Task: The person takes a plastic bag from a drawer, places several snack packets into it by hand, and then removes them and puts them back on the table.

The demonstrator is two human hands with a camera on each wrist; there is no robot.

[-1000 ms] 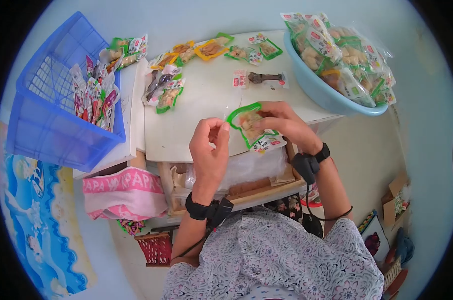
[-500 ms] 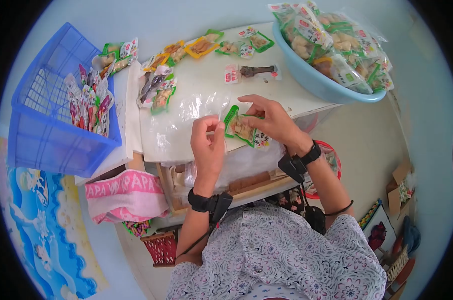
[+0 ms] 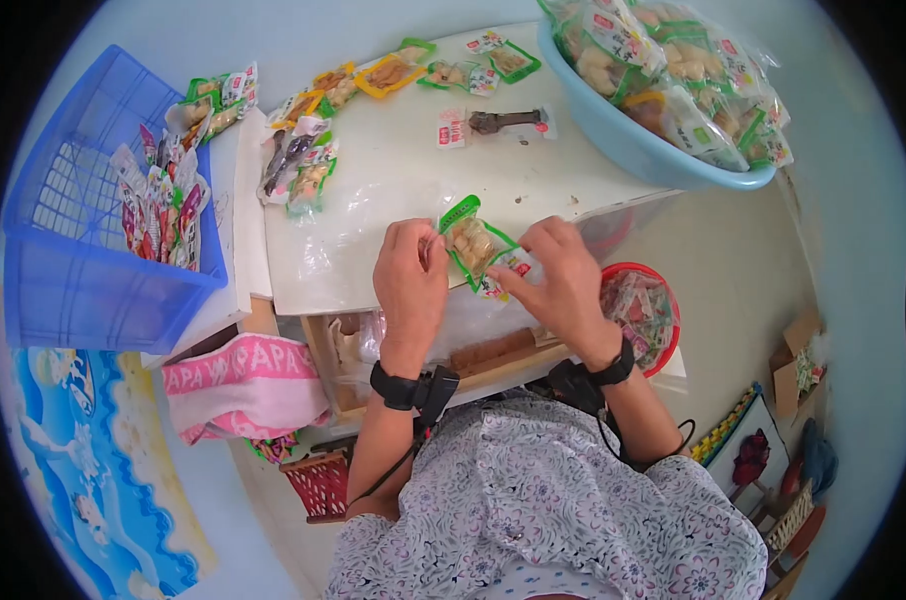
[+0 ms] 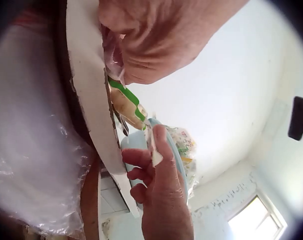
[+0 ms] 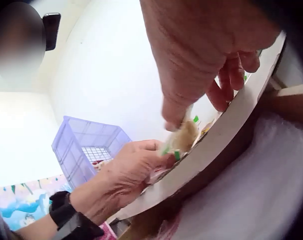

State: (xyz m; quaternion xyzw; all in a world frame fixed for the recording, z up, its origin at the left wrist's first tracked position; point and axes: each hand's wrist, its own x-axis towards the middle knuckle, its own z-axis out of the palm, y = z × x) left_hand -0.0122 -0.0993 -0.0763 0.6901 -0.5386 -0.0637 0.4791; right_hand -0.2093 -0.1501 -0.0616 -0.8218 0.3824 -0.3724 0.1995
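A green-edged clear food packet [image 3: 470, 245] with pale pieces inside is between the two hands, above the front edge of the white table. My left hand [image 3: 413, 275] pinches thin clear plastic beside the packet's left edge; crumpled plastic [image 4: 113, 57] shows under its fingers in the left wrist view. Out to the left of that hand, a clear plastic bag [image 3: 328, 225] lies over the tabletop. With thumb and fingers, my right hand [image 3: 563, 290] pinches the packet's printed white end. In the right wrist view the packet [image 5: 184, 139] is partly covered by the fingers.
Several packets, one holding a dark bone-shaped piece [image 3: 503, 122], lie along the back of the table [image 3: 393, 140]. A light blue basin [image 3: 663, 150] heaped with packets stands back right, a blue crate [image 3: 103, 290] at left. Below are an open drawer [image 3: 443, 385] and a red basket [image 3: 675, 330].
My right hand has moved from over the packet to its lower right end, and the packet's face now shows. The clear bag has come into view over the table at left.
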